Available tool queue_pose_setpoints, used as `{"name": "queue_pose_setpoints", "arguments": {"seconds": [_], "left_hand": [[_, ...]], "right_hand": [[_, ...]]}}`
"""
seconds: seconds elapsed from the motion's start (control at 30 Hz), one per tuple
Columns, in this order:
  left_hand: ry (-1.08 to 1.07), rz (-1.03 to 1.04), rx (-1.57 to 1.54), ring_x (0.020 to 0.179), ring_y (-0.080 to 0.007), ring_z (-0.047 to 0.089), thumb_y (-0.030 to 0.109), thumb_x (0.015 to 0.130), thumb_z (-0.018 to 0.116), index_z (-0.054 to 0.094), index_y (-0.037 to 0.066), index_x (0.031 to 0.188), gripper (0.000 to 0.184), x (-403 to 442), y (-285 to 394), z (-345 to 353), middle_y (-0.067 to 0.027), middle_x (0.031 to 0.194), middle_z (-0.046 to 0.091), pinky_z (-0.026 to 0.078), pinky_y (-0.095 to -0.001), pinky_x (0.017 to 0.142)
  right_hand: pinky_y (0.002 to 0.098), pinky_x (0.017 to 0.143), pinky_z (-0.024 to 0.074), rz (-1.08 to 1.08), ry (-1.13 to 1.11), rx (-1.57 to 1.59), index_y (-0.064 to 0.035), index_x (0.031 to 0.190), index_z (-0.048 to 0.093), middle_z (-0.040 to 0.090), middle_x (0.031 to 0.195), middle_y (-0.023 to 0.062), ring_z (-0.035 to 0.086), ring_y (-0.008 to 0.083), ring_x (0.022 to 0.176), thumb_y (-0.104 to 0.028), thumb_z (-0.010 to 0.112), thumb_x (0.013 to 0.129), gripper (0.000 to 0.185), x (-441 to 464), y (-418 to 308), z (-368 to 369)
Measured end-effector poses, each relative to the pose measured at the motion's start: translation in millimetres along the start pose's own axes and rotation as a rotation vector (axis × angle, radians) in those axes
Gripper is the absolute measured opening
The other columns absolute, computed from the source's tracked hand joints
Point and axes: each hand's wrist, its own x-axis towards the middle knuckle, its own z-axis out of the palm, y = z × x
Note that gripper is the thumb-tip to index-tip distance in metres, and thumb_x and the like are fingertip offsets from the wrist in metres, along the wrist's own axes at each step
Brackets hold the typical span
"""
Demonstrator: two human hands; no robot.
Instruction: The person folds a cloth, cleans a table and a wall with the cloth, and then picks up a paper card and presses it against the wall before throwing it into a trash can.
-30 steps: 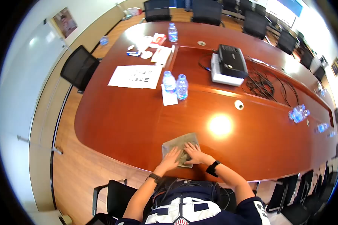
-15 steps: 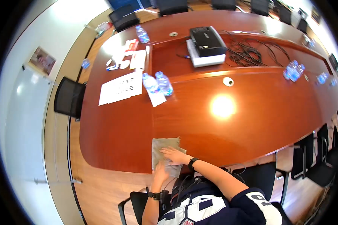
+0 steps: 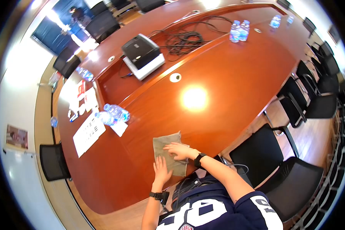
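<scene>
A grey-beige cloth lies spread flat near the edge of the brown wooden table. My right hand rests palm down on its upper part, fingers stretched out to the left. At the cloth's left edge is my left hand, its fingers extended and a little apart, partly over the cloth and partly over the wood. Neither hand grips anything. Both wrists carry black bands.
Two water bottles stand beside printed sheets at the left. A black projector sits on a white box, near coiled black cables. More bottles stand farther right. Black chairs line the table's near side.
The view has turned to the right. My left hand has shifted upward along the cloth's left edge, its fingers now showing clearly spread. My right hand stays on the cloth.
</scene>
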Motion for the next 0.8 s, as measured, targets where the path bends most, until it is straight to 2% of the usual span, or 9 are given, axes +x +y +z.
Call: {"name": "queue_pose_setpoints", "arguments": {"seconds": [0.07,0.1,0.17,0.3,0.33,0.43,0.57,0.67,0.8], "left_hand": [[-0.008,0.103,0.017,0.14,-0.0359,0.004,0.046,0.083,0.055,0.016,-0.002,0.143,0.086,30,20,-5,-0.0238,0.15,0.011,0.005,-0.0502,0.112],[-0.016,0.177,0.044,0.14,-0.0354,0.005,0.047,0.084,0.054,0.017,-0.002,0.143,0.085,45,33,-6,-0.0234,0.15,0.011,0.005,-0.0501,0.112],[-0.016,0.301,0.099,0.141,-0.0344,0.005,0.048,0.085,0.052,0.019,-0.002,0.143,0.083,75,57,-6,-0.0226,0.15,0.013,0.005,-0.0498,0.112],[0.03,0.471,0.054,0.141,-0.0324,0.01,0.048,0.083,0.054,0.025,-0.003,0.141,0.082,100,102,11,-0.0201,0.149,0.02,0.007,-0.0508,0.112],[0.059,0.471,0.053,0.14,-0.0323,0.01,0.048,0.082,0.055,0.025,-0.003,0.14,0.083,99,111,14,-0.0199,0.149,0.02,0.007,-0.0506,0.112],[0.114,0.465,0.064,0.141,-0.0304,0.011,0.048,0.082,0.055,0.025,-0.003,0.141,0.083,88,115,21,-0.0185,0.149,0.02,0.007,-0.0491,0.113],[0.137,0.484,0.042,0.141,-0.028,0.009,0.047,0.083,0.054,0.023,-0.002,0.142,0.083,82,106,21,-0.017,0.15,0.018,0.006,-0.047,0.113],[0.113,0.514,0.067,0.141,-0.0295,0.008,0.048,0.083,0.055,0.022,-0.003,0.142,0.084,78,103,21,-0.0183,0.15,0.018,0.005,-0.0484,0.113],[0.048,0.596,0.112,0.141,-0.0331,0.008,0.048,0.081,0.056,0.022,-0.003,0.142,0.086,60,95,16,-0.0208,0.149,0.018,0.005,-0.0515,0.112]], "right_hand": [[0.0466,0.111,0.0206,0.111,0.148,0.035,-0.0036,0.083,0.058,0.038,0.141,0.0117,0.028,0.029,0.135,-0.014,0.058,0.071,0.016,-36,10,-13],[0.0469,0.111,0.0206,0.16,0.216,0.051,-0.0037,0.083,0.058,0.038,0.142,0.0118,0.027,0.0293,0.135,-0.015,0.058,0.071,0.017,-57,13,-19],[0.0464,0.11,0.0218,0.25,0.291,0.008,-0.0055,0.095,0.056,0.035,0.144,0.0124,0.027,0.0312,0.135,-0.013,0.059,0.071,0.025,-99,10,-28],[0.0446,0.11,0.0221,0.393,0.449,0.012,-0.0072,0.098,0.054,0.033,0.144,0.0168,0.027,0.0338,0.135,-0.011,0.061,0.071,0.028,-155,1,-19],[0.0451,0.111,0.0193,0.44,0.386,-0.065,-0.0088,0.115,0.05,0.027,0.147,0.0165,0.024,0.0336,0.136,-0.016,0.065,0.073,0.045,-162,-1,-16],[0.046,0.112,0.0157,0.537,0.327,-0.18,-0.0094,0.136,0.033,0.018,0.15,0.0165,0.017,0.0327,0.139,-0.025,0.071,0.072,0.076,-162,-28,-12],[0.0507,0.112,0.0117,0.592,0.206,-0.268,-0.0091,0.145,0.017,0.01,0.151,0.0206,0.011,0.0336,0.14,-0.036,0.076,0.067,0.101,-152,-32,-6],[0.0518,0.112,0.0116,0.609,0.169,-0.342,-0.009,0.145,0.017,0.01,0.15,0.0224,0.01,0.0346,0.14,-0.038,0.076,0.067,0.102,-147,-43,2],[0.0519,0.111,0.0153,0.575,0.163,-0.323,-0.0109,0.145,0.021,0.016,0.15,0.0196,0.014,0.0332,0.139,-0.032,0.077,0.064,0.1,-158,-51,7]]}}
